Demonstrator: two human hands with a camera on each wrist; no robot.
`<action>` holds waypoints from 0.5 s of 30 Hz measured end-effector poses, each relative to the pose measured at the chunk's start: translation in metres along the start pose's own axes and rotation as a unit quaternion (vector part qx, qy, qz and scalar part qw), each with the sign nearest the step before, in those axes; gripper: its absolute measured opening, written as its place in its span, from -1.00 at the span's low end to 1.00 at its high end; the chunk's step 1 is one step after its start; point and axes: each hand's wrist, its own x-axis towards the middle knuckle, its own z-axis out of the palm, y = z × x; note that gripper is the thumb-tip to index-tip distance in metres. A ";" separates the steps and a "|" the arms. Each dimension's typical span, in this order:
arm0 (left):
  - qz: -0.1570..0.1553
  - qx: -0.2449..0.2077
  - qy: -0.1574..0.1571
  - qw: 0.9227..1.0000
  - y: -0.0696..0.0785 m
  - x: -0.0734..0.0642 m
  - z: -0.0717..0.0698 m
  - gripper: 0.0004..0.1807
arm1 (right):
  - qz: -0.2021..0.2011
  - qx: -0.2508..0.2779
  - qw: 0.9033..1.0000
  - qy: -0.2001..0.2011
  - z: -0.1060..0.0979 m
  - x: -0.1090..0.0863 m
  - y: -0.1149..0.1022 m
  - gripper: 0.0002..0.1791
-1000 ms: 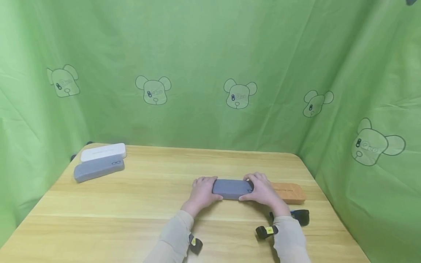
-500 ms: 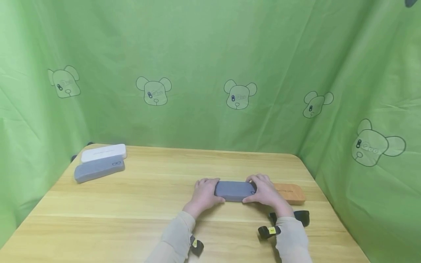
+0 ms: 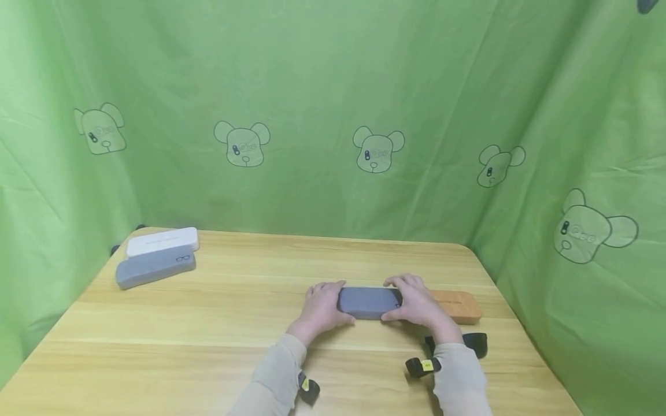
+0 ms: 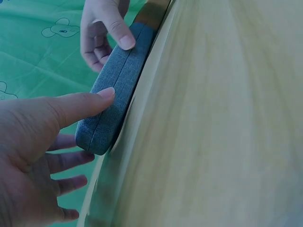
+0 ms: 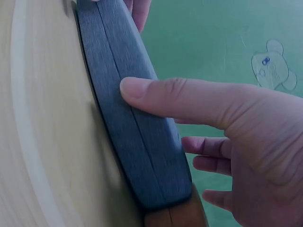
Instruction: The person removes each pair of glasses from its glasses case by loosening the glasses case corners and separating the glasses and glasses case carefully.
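A blue-grey glasses case [image 3: 368, 303], its lid closed, lies lengthwise across the right half of the table. My left hand [image 3: 324, 307] grips its left end, thumb on the near side and fingers toward the far side. At the other end my right hand [image 3: 414, 301] holds it the same way, partly covering a small glasses print. In the left wrist view the thumb presses near the seam of the case [image 4: 118, 85]. The right wrist view shows the right thumb lying across that seam. Beyond the right hand sits an orange-brown glasses case [image 3: 458, 306], partly hidden.
Dark sunglasses [image 3: 476, 345] lie behind the right wrist, partly covered by it. At the table's far left are a white glasses case [image 3: 163, 241] and another grey glasses case [image 3: 155, 267] in front of it. A green curtain [image 3: 312, 190] surrounds the wooden table [image 3: 182, 335].
The blue-grey glasses case and both hands have shifted very slightly toward the near edge. The grip at both ends looks the same, and the other objects have stayed put.
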 end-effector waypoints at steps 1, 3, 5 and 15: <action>-0.002 -0.006 0.002 1.000 0.000 0.000 0.001 0.01 | -0.004 0.002 1.000 0.001 0.000 0.001 -0.002 -0.15; -0.008 -0.017 0.005 1.000 0.000 0.000 0.001 0.02 | -0.014 -0.001 1.000 0.001 0.001 0.002 -0.006 -0.15; -0.015 -0.032 0.011 0.999 -0.001 -0.001 0.003 0.03 | -0.023 -0.005 1.000 0.000 0.003 0.003 -0.010 -0.15; -0.031 -0.059 0.037 0.997 -0.005 0.001 0.018 -0.01 | -0.034 0.022 0.999 -0.016 0.007 0.003 -0.016 -0.23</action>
